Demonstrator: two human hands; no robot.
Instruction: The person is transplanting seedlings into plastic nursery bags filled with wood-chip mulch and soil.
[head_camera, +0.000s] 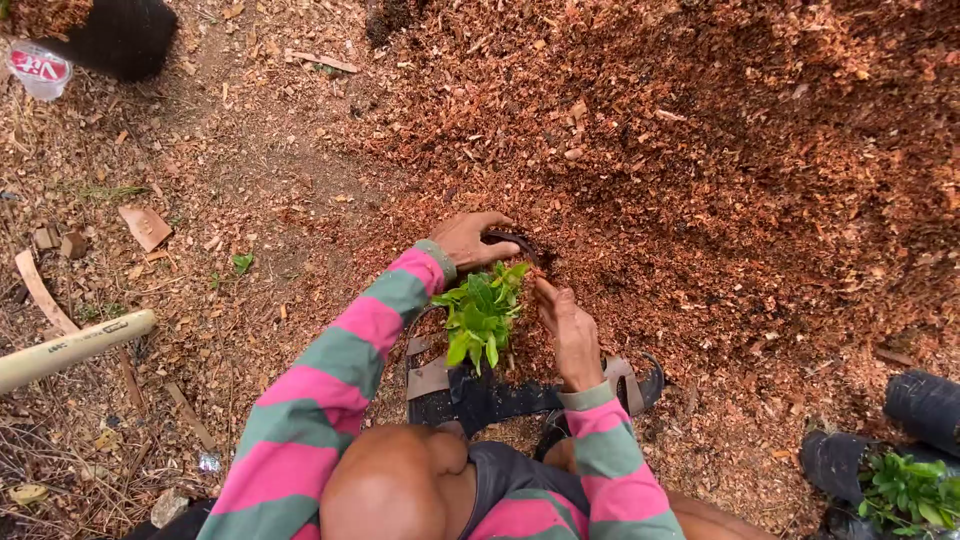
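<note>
While the left hand (468, 240) grips a black bag (510, 240), the open right hand (570, 335) presses sawdust beside the seedling (482, 312).

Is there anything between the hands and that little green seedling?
Nothing visible. The left hand and right hand sit close on either side of the seedling, with only wood chips around its base.

outdoor plant nursery | wood-chip heap (700, 150) | bagged seedlings (905, 490)

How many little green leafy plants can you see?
2. One seedling stands between the person's left hand and right hand. Another plant sits in a black bag at the bottom right. More may be hidden.
</note>
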